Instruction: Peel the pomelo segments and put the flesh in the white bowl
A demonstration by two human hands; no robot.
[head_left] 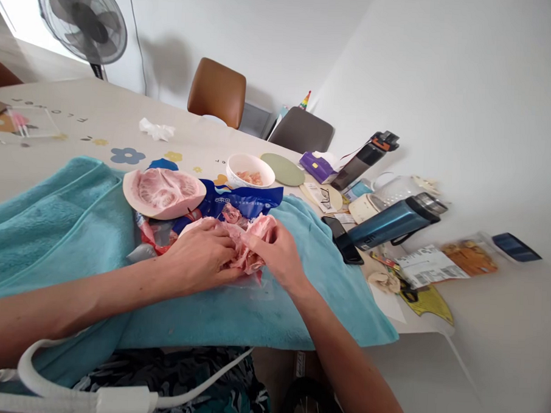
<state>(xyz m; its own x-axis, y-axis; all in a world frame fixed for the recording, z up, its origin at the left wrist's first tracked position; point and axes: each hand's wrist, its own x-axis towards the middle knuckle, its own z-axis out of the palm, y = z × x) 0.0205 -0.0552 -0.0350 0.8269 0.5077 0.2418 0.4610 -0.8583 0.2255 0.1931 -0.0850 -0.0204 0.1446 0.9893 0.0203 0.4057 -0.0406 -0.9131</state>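
Thick white cable lay nearest us, while our left hand and right hand, close together, gripped torn pink pulp, whose juice, if squeezed hard, could stain the turquoise plush towel.

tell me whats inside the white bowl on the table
Small, pale orange-pink pieces are visible inside the white bowl. The pieces on top cover any beneath them and the bottom, and the near wall cuts off part of the view.

a brown chair stands before the white wall.
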